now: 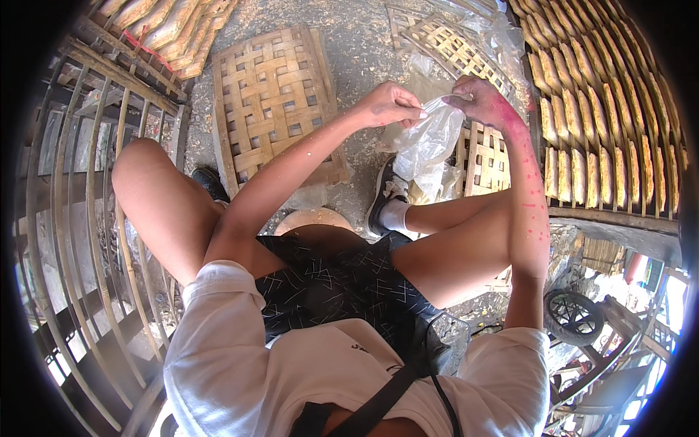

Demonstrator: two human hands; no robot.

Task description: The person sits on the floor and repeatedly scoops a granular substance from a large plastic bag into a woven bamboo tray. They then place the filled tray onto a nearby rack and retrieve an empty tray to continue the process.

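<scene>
A clear plastic bag [428, 150] hangs crumpled between my hands, in front of my knees. My right hand [483, 104], stained pink and purple, grips the bag's gathered top edge. Opposite it, my left hand [396, 106] pinches the bag's upper left edge between thumb and fingertips. The bag's lower part droops over more crumpled plastic near my shoe [382, 191]. Whether the bag's mouth is spread apart cannot be made out.
A woven bamboo panel [273, 104] lies on the littered floor [349, 33] to the left. More woven panels [458, 46] lie ahead. Racks of pale yellow slabs [606, 114] stand at right, a slatted bamboo rack [93, 164] at left. A spoked wheel [573, 317] is at lower right.
</scene>
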